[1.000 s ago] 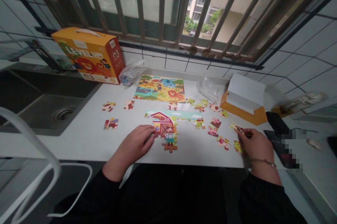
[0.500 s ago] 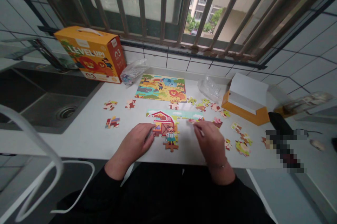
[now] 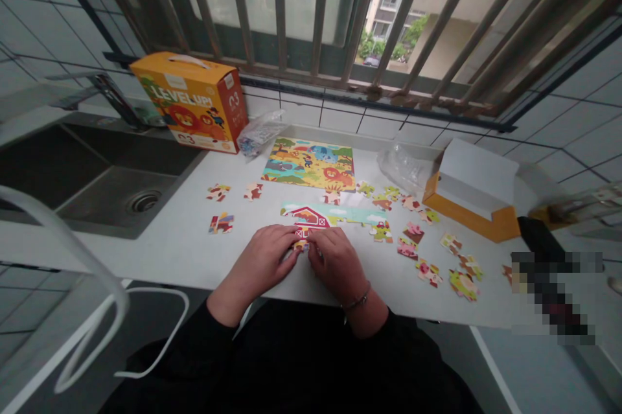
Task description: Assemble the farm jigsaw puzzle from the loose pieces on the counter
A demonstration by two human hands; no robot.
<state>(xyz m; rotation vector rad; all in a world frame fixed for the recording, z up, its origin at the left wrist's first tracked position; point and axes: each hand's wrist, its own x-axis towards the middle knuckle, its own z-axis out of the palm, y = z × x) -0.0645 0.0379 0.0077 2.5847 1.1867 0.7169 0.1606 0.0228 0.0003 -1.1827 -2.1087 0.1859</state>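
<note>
A partly joined farm puzzle (image 3: 315, 215) with a red barn lies on the white counter (image 3: 194, 252) in front of me. My left hand (image 3: 265, 262) and my right hand (image 3: 335, 262) meet over its lower part and cover it. Their fingertips pinch a small puzzle piece (image 3: 300, 245) against the barn section. My left hand also presses down on the puzzle's left edge. A bracelet circles my right wrist. Loose pieces (image 3: 427, 271) are scattered to the right of my right hand, and three more loose pieces (image 3: 221, 223) lie to the left.
A finished animal puzzle (image 3: 311, 164) lies behind the farm one. An orange puzzle box (image 3: 197, 103) stands at the back left beside a steel sink (image 3: 121, 187). An open small box (image 3: 479, 197), plastic bags (image 3: 403, 168) and a dark blurred object (image 3: 549, 291) sit right. A white chair frame (image 3: 72, 258) stands left.
My right hand picked a piece from the loose ones at the right, carried it left and now meets my left hand at the barn. The view shifted slightly left.
</note>
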